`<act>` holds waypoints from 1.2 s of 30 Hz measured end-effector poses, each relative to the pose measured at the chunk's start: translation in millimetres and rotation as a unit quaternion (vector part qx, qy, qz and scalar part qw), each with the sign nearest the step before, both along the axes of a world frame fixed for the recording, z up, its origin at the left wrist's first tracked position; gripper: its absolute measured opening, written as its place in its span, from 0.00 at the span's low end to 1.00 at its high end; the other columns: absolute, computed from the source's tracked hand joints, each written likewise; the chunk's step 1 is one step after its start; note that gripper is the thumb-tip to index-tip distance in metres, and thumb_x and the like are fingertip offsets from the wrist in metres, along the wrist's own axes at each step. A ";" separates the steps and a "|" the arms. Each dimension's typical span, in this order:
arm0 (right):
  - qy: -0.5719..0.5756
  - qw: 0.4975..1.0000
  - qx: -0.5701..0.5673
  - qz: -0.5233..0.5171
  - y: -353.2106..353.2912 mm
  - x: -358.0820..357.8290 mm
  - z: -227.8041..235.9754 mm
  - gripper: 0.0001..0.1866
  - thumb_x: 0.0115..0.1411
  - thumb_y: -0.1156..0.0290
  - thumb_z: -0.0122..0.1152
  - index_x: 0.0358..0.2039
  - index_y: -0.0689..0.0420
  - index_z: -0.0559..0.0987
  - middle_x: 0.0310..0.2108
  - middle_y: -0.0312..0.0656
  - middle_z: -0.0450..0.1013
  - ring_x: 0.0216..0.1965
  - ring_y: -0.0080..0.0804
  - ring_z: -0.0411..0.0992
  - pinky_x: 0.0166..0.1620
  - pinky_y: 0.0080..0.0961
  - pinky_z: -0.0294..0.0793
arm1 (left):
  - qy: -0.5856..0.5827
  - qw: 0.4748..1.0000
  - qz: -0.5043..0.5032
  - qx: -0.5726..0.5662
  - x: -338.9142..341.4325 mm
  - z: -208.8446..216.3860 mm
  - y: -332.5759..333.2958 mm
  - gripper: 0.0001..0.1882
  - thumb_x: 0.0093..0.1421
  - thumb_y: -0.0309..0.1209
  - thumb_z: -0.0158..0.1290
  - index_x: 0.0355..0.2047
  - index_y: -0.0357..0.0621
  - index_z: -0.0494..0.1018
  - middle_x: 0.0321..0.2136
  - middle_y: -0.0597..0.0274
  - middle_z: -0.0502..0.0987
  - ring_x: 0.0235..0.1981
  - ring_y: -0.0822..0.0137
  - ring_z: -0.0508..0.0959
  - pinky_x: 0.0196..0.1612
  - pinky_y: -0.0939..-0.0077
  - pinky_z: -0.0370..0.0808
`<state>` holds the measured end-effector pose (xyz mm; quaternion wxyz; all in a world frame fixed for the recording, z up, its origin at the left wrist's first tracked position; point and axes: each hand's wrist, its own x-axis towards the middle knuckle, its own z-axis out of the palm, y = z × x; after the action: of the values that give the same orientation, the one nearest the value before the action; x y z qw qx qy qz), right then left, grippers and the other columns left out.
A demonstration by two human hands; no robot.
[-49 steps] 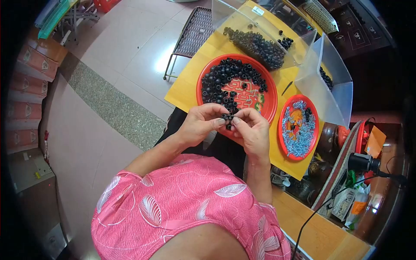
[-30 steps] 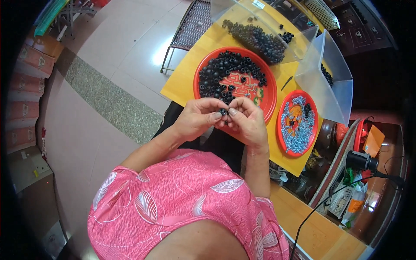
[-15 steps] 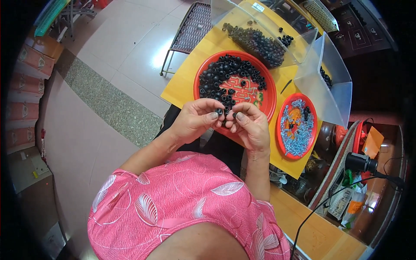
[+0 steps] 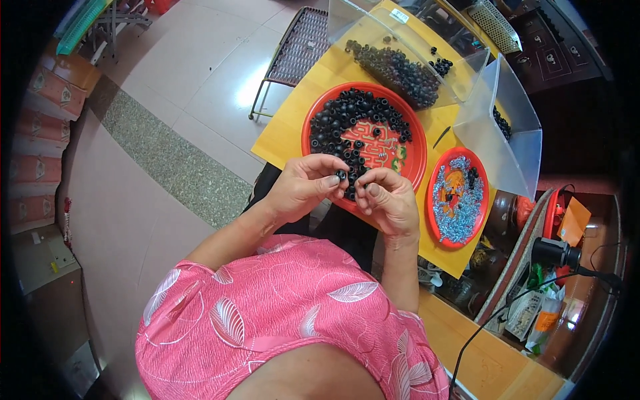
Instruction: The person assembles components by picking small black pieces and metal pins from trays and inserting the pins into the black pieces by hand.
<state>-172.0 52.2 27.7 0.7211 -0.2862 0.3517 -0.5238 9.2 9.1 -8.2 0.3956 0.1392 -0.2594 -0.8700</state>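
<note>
My left hand [image 4: 301, 188] pinches a small round black plastic part [image 4: 341, 175] with a hole in its end, between thumb and forefinger. Close beside it, my right hand [image 4: 392, 203] is closed with thumb against fingers; what it pinches is mostly hidden. Both hands hover over the near edge of a round red tray [image 4: 420, 160]. Many black hollow parts [image 4: 327, 123] like it are heaped along the tray's left and far sides. To the right lies a smaller oval red tray [image 4: 432, 223] of small silvery metal pieces [image 4: 460, 223], with a few black parts among them.
Both trays rest on a yellow board [image 4: 280, 137]. Beyond them stands a clear plastic bin [image 4: 427, 40] of black parts, with another translucent bin [image 4: 520, 133] at its right. A thin dark tool [image 4: 441, 137] lies between the trays. A woven stool [image 4: 300, 50] stands at the far left.
My right hand has shifted slightly right and down, and the dark piece at its fingertips shows less now. The left hand keeps its pinch on the black part. The whole view has shifted slightly.
</note>
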 end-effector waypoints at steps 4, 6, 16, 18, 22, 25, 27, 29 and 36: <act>-0.012 0.999 0.020 -0.032 -0.5 5.5 3.6 0.13 0.54 0.75 0.56 0.40 0.66 0.73 0.30 0.44 0.73 0.28 0.25 0.72 0.31 0.17 0.74 | 0.013 1.000 0.012 -0.010 0.2 -0.4 -0.3 0.11 0.55 0.22 0.50 0.40 0.36 0.69 0.30 0.59 0.74 0.30 0.71 0.74 0.36 0.80 0.73; -0.029 0.998 0.012 -0.047 0.1 5.1 0.2 0.11 0.56 0.77 0.52 0.40 0.66 0.73 0.32 0.47 0.73 0.30 0.28 0.73 0.33 0.18 0.75 | 0.013 1.000 0.010 -0.011 0.8 -2.0 -0.2 0.11 0.55 0.22 0.51 0.40 0.36 0.69 0.30 0.59 0.74 0.30 0.71 0.74 0.36 0.80 0.73; 0.045 0.996 0.006 -0.079 1.4 14.7 1.9 0.08 0.54 0.77 0.55 0.36 0.64 0.74 0.27 0.41 0.73 0.26 0.22 0.71 0.29 0.13 0.72 | -0.056 0.996 0.053 -0.047 -1.7 2.4 5.2 0.12 0.54 0.22 0.52 0.40 0.36 0.69 0.31 0.62 0.74 0.30 0.74 0.74 0.36 0.81 0.72; 0.065 0.994 0.010 -0.089 2.0 15.7 1.8 0.07 0.54 0.76 0.56 0.34 0.62 0.74 0.24 0.38 0.72 0.24 0.19 0.70 0.28 0.11 0.71 | -0.062 0.995 0.047 -0.056 -0.7 -0.4 6.0 0.12 0.54 0.22 0.52 0.40 0.36 0.69 0.31 0.63 0.74 0.31 0.74 0.74 0.36 0.82 0.72; 0.074 0.992 0.016 -0.098 3.9 19.6 5.1 0.07 0.55 0.78 0.53 0.35 0.64 0.73 0.25 0.40 0.71 0.24 0.21 0.70 0.27 0.13 0.70 | -0.076 0.994 0.037 -0.064 1.4 -2.4 6.2 0.12 0.54 0.22 0.51 0.40 0.36 0.69 0.31 0.62 0.74 0.32 0.74 0.74 0.38 0.81 0.73; 0.117 0.988 0.008 -0.101 5.0 24.9 13.1 0.06 0.53 0.79 0.55 0.34 0.62 0.74 0.24 0.36 0.72 0.24 0.18 0.70 0.27 0.11 0.71 | -0.074 0.995 0.032 -0.061 1.0 1.9 6.4 0.12 0.54 0.22 0.51 0.40 0.35 0.69 0.32 0.61 0.74 0.34 0.72 0.75 0.40 0.79 0.73; 0.151 0.982 0.008 -0.118 6.7 28.4 16.6 0.07 0.53 0.81 0.54 0.34 0.64 0.73 0.26 0.39 0.72 0.25 0.21 0.71 0.28 0.12 0.72 | -0.070 0.995 0.034 -0.068 1.4 3.3 7.4 0.12 0.54 0.22 0.50 0.40 0.34 0.69 0.32 0.61 0.74 0.34 0.72 0.75 0.40 0.79 0.73; 0.166 0.979 0.001 -0.120 7.2 31.6 20.7 0.07 0.52 0.82 0.55 0.34 0.64 0.73 0.26 0.39 0.72 0.25 0.21 0.71 0.28 0.12 0.72 | -0.065 0.994 0.035 -0.076 1.6 2.6 7.4 0.11 0.55 0.21 0.50 0.40 0.34 0.69 0.32 0.60 0.74 0.34 0.72 0.75 0.41 0.79 0.73; 0.182 0.979 -0.024 -0.088 8.6 31.7 19.8 0.06 0.52 0.82 0.55 0.32 0.63 0.74 0.27 0.35 0.72 0.27 0.18 0.70 0.31 0.12 0.72 | -0.097 0.990 0.031 -0.101 3.0 2.8 8.1 0.12 0.54 0.22 0.50 0.39 0.31 0.68 0.33 0.57 0.73 0.34 0.67 0.76 0.40 0.74 0.75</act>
<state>-140.3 60.8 47.5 0.5887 -0.3621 0.4881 -0.5330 12.2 17.2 -5.4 0.4076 0.1902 -0.3783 -0.8090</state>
